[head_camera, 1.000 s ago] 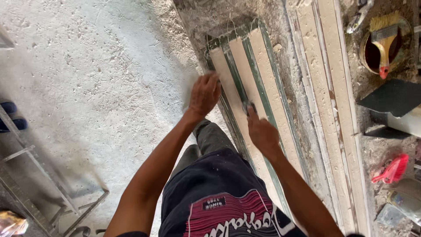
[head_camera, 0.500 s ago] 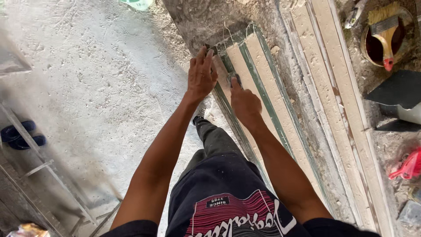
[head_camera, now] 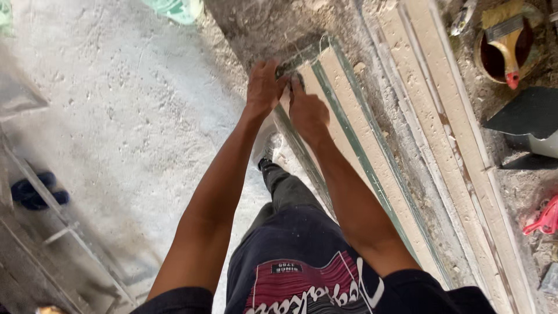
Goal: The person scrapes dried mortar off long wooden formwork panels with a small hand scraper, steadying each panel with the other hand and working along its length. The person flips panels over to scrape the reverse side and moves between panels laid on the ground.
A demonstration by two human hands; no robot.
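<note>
A long mould of pale plaster strips between green rails (head_camera: 354, 134) lies on a rough worktop, running away from me. My left hand (head_camera: 264, 87) grips the far left corner of that mould, fingers curled over its edge. Beside it, my right hand (head_camera: 308, 113) presses down on the leftmost pale strip, fingers bent near the same corner. The two hands almost touch. What lies under the fingers is hidden.
More long pale strips (head_camera: 459, 151) lie to the right. A round pot of dark liquid with a red-handled brush (head_camera: 507, 49) stands at the top right, a dark sheet (head_camera: 523, 113) below it, a red object (head_camera: 543, 218) at the right edge. Metal frame (head_camera: 58, 232) and dusty floor at left.
Both hands have slid along the mould away from me, from its middle to its far left corner, and have drawn closer together.
</note>
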